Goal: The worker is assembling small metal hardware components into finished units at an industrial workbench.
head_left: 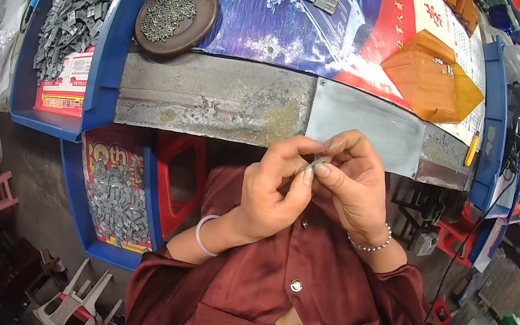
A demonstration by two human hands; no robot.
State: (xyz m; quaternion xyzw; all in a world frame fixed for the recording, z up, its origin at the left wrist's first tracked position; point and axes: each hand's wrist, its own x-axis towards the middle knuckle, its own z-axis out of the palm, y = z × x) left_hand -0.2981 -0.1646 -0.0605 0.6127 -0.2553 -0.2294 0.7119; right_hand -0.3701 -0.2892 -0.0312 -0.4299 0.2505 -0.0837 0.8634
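At the centre of the frame both hands meet over a small grey metal piece [314, 165], pinched between their fingertips just below the front edge of the workbench [216, 98]. The left hand [272, 192] has its thumb and forefinger closed on the near end of the piece; the right hand [355, 184] curls its fingers over the far end, so each hand is clamped on it (the piece itself is mostly hidden and too small to make out its shape). In the upper left a round dark dish [176, 17] holds a heap of small metal bits, beside a blue tray [113, 37] filled with grey metal parts. A second blue tray [81, 199] of similar parts sits lower left. An orange-brown bag [431, 77] lies at the upper right on the printed sheet.
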